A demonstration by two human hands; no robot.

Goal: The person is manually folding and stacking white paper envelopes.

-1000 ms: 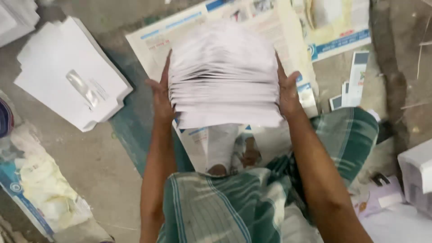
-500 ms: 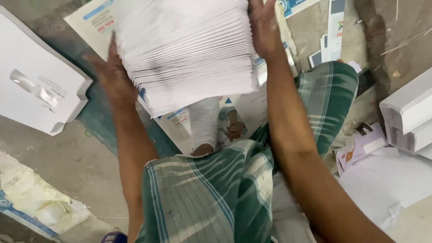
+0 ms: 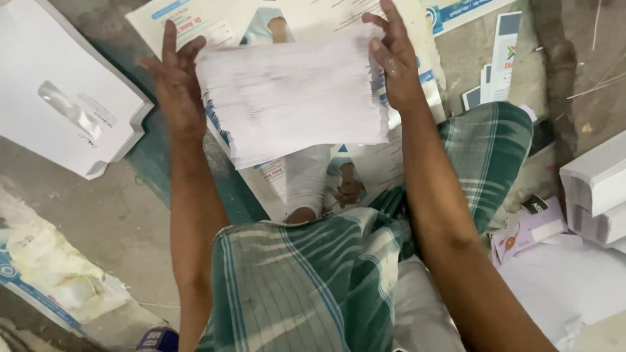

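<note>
While two spread hands, left hand (image 3: 175, 88) and right hand (image 3: 394, 62), press one paper stack (image 3: 293, 98).

You had open concrete floor (image 3: 111, 215) near left, betw. the white envelope pile (image 3: 62, 104) far left and crumpled wrapper (image 3: 59, 277). Right side was blocked: white boxes (image 3: 596, 195), small carton (image 3: 528, 228). Printed poster (image 3: 195, 16) lay flat under the paper stack (image 3: 293, 94).

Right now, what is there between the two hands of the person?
In the head view, a thick stack of white paper sheets fills the stretch between the left hand and the right hand; each hand presses against one side of it.
</note>
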